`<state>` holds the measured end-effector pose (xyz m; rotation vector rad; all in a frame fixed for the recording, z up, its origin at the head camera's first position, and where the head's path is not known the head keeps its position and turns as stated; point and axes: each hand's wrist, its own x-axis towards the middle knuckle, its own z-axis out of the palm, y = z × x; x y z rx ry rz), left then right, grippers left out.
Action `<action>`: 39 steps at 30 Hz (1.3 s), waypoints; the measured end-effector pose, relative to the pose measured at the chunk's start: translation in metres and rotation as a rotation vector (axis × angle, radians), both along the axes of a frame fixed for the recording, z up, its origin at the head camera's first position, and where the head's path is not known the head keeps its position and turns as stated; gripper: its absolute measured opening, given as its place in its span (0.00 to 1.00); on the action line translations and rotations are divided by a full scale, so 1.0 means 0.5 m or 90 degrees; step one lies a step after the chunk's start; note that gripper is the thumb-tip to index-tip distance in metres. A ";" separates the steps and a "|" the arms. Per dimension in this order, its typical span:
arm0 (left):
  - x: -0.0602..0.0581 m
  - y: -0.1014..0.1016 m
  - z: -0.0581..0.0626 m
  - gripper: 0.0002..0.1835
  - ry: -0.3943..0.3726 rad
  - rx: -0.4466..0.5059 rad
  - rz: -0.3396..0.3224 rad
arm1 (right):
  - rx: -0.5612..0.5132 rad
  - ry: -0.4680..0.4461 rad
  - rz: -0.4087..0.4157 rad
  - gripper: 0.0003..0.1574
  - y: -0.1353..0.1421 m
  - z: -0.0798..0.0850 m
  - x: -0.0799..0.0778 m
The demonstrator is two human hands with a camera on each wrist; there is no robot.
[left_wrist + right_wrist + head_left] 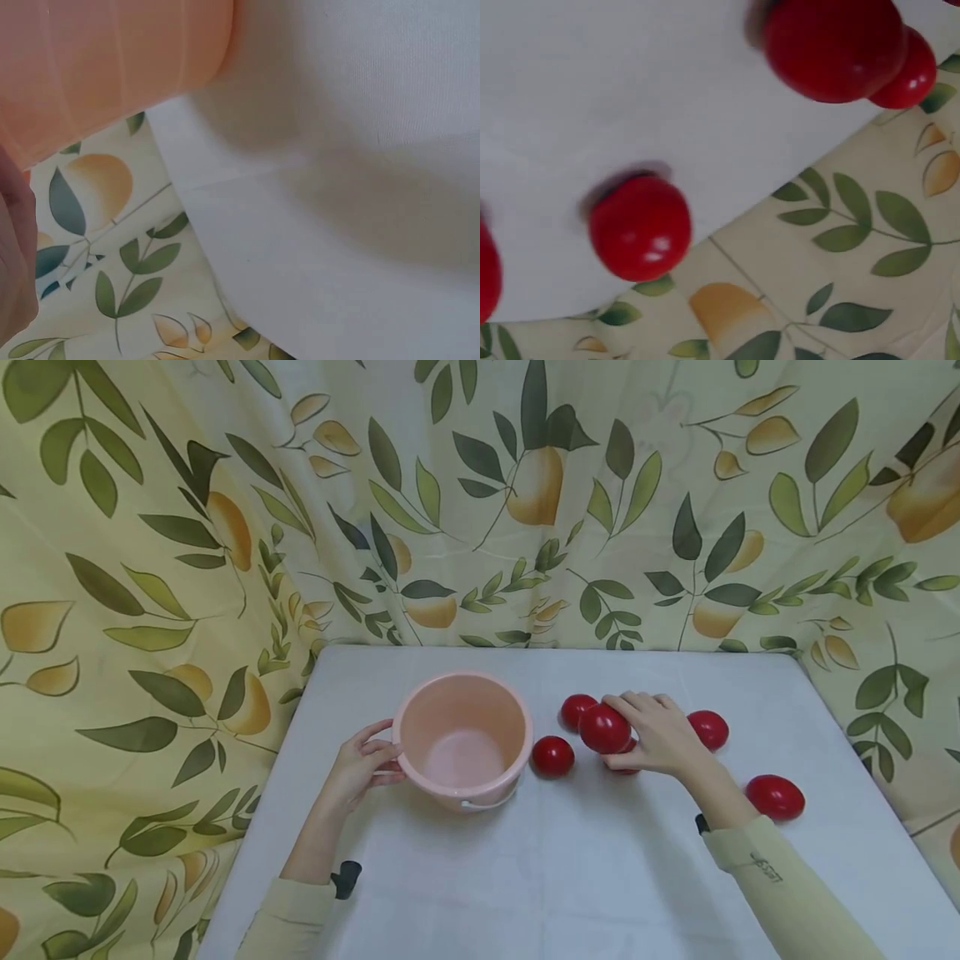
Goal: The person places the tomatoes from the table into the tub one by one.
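Note:
My left hand [358, 768] grips the left side of a pink bucket [463, 793], fingers at its rim. The bucket stands upright with its mouth up and nothing inside; its pale handle [491, 804] hangs at the front. In my right hand [654, 731] a glossy red tomato [604, 728] is held between thumb and fingers, above the table and right of the bucket. Partly hidden below it lies another tomato [628, 762]. The left wrist view has the bucket wall [112, 60] and part of the left hand [15, 247]. No hand shows in the right wrist view.
Around the right hand lie more tomatoes: one beside the bucket [552, 757], one behind [576, 710], and two to the right, a farther tomato [708, 729] and a nearer tomato [776, 797]. A leaf-patterned curtain [480, 552] borders the white table [480, 893].

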<state>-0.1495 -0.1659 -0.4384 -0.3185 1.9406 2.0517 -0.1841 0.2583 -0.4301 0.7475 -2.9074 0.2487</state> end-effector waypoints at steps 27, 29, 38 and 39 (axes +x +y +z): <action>0.001 0.004 0.002 0.28 0.010 0.001 0.004 | 0.086 -0.029 0.243 0.52 -0.352 0.043 -0.100; 0.002 0.001 0.001 0.28 0.010 -0.005 0.004 | 0.118 -0.043 0.247 0.52 -0.375 0.035 -0.103; 0.003 -0.004 -0.005 0.28 0.005 -0.003 0.004 | 0.236 -0.074 0.242 0.49 -0.449 -0.009 -0.104; 0.003 -0.004 -0.005 0.28 0.005 -0.001 0.005 | 0.244 -0.071 0.242 0.49 -0.454 -0.015 -0.105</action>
